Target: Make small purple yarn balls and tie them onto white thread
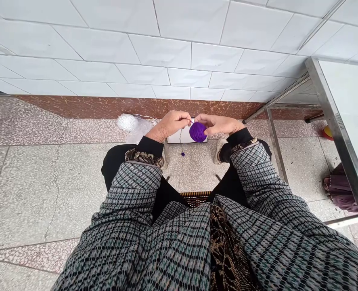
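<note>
You have the purple ball of yarn point(197, 132) in your right hand point(219, 124), its fingers curved around the side, over the right end of the white board point(173, 138) on the floor point(30, 169), while your left hand point(170, 123) pinches a purple strand point(192, 121) at the ball's top. The ball looks well wound already, though how much work is left cannot be told. A thin cord point(181, 142) with a small purple tuft point(183, 154) runs past the board's near edge; white yarn point(128, 122) lies beyond its left edge.
</note>
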The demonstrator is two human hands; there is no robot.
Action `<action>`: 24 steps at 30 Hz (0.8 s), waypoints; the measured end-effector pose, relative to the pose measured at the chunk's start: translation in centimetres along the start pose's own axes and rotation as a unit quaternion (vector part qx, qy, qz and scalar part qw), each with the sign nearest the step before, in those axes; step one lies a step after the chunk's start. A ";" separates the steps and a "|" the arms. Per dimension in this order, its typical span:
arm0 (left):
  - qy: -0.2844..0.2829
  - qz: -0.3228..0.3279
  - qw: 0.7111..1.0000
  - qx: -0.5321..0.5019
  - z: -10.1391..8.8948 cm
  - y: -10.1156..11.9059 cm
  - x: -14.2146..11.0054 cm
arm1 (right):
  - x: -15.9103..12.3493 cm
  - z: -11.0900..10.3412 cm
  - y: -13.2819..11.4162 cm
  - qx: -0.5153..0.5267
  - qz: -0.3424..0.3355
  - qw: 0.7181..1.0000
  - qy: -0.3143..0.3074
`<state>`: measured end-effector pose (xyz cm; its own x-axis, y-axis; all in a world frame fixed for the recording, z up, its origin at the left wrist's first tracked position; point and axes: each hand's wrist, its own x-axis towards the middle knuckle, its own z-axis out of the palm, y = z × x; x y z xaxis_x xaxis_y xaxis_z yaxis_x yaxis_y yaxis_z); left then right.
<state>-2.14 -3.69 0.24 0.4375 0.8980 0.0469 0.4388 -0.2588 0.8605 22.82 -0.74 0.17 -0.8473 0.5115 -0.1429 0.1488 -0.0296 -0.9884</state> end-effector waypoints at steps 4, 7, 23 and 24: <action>0.011 -0.009 1.000 -0.012 0.4 -0.4 0.3 | 0.1 -0.4 0.2 0.153 -0.095 0.978 0.102; -0.032 -0.013 0.999 -0.019 1.0 -0.7 0.5 | 0.4 -0.8 0.2 0.193 -0.119 0.956 0.188; -0.005 -0.019 1.000 0.006 0.1 0.3 0.0 | 0.8 0.0 0.4 -0.029 0.078 0.996 0.036; 0.006 -0.023 1.000 0.007 0.0 0.3 0.0 | 0.6 0.0 0.2 0.007 0.059 0.998 0.028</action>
<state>-2.01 -3.75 0.45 0.4069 0.9134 0.0128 0.4690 -0.2209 0.8551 22.36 -0.41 -0.16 -0.7939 0.5516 -0.2560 0.2383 -0.1051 -0.9655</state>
